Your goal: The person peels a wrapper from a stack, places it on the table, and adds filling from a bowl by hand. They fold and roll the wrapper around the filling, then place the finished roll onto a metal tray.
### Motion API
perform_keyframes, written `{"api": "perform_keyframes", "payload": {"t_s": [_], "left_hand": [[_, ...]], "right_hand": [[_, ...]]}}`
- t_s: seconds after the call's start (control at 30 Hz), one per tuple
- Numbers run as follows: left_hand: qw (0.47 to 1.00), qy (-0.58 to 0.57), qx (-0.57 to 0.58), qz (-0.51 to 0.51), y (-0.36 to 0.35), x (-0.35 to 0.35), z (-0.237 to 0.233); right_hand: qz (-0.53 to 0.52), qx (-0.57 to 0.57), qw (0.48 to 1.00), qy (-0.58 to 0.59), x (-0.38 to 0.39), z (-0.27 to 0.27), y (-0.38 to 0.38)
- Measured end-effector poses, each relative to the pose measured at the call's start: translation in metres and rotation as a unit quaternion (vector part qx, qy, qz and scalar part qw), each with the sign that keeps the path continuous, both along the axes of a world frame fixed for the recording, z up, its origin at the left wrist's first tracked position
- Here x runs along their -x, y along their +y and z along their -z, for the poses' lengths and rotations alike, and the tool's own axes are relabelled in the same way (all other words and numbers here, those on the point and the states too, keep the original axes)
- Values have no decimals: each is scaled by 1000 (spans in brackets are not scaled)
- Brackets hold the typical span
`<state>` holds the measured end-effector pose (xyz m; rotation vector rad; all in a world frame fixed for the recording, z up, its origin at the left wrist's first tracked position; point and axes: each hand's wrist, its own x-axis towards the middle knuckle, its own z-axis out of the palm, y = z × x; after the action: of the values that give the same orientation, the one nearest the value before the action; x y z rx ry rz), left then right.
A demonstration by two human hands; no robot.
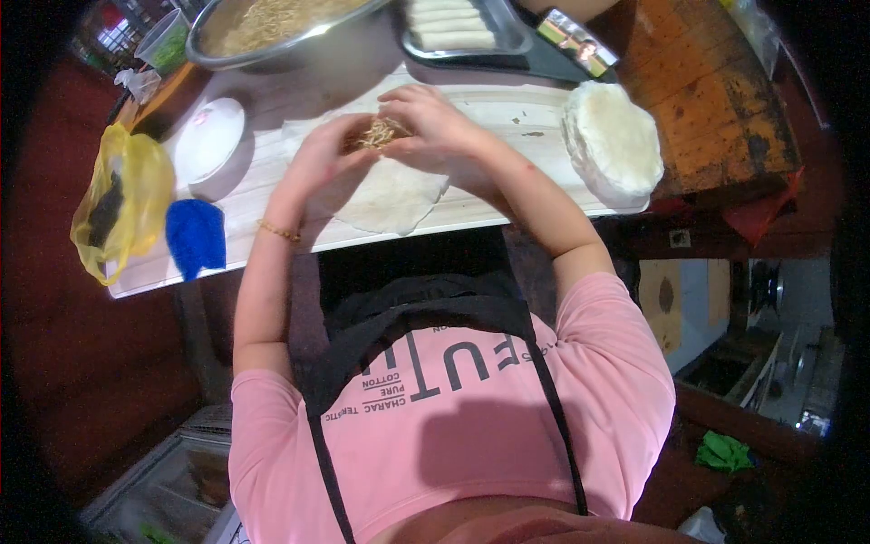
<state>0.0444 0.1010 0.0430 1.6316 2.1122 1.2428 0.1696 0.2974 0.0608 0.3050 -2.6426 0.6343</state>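
Observation:
My left hand (328, 152) and my right hand (428, 120) face each other, fingers curled around a small heap of brownish shredded filling (379, 134). Under them a thin round wrapper (391, 201) lies flat on the pale board, its near edge reaching toward me. Part of the wrapper is covered by my hands. To the right sits a thick stack of round white wrappers (614, 140). Beyond my hands is a large metal bowl (204, 56) of the same shredded filling. A metal tray (518, 38) at the back holds several white rolls (449, 25) in a row.
On the left of the pale board (507, 195) are a white dish (210, 140), a blue cloth-like piece (196, 238) and a yellow plastic bag (145, 181) with something dark inside. A phone (577, 42) showing a picture leans beside the tray. Behind stands a tub of chopped greens (168, 50).

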Motion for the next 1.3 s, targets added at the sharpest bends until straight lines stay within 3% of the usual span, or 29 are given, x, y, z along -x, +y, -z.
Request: {"api": "perform_keyframes", "payload": {"t_s": [0.07, 0.2, 0.37, 0.47, 0.6, 0.7, 0.8, 0.9, 1.03, 1.13, 1.2, 1.27, 1.3], "left_hand": [[995, -68, 62, -34, 0, -6, -3], [994, -86, 56, -43, -4, -8, -4], [996, 11, -4, -85, -23, -16, -38], [994, 67, 12, -85, -34, -2, -31], [994, 68, 3, -80, -39, 4, -21], [994, 81, -27, -74, -38, -2, -20], [994, -1, -13, -108, -28, -12, -24], [996, 39, -4, -78, -24, -6, -23], [995, 83, 8, -57, -21, -4, -26], [989, 93, -71, -92, -19, 1, -34], [975, 58, -132, -170, -16, 10, -35], [971, 59, -140, -185, -17, 17, -29], [969, 72, -142, -188, -19, 23, -22]], "right_hand": [[4, -1, 999, -34, -4, -7, -3], [16, 0, 999, -48, -7, -14, -8], [-7, 25, 999, -45, -12, -31, -10], [-27, -12, 1000, -10, 2, -6, -1], [-23, -21, 1000, 1, 6, -2, -1], [-23, 46, 998, -35, 3, -16, -5], [-57, 49, 997, -21, 8, -2, -8], [-60, -76, 995, 33, 10, 2, -14], [-73, -31, 996, 46, 11, 0, -15], [-53, 3, 994, 92, 24, -17, -11], [-46, 33, 982, 181, 49, -38, -8], [-5, -44, 982, 184, 88, -63, -7], [14, -26, 976, 217, 101, -78, -13]]}}
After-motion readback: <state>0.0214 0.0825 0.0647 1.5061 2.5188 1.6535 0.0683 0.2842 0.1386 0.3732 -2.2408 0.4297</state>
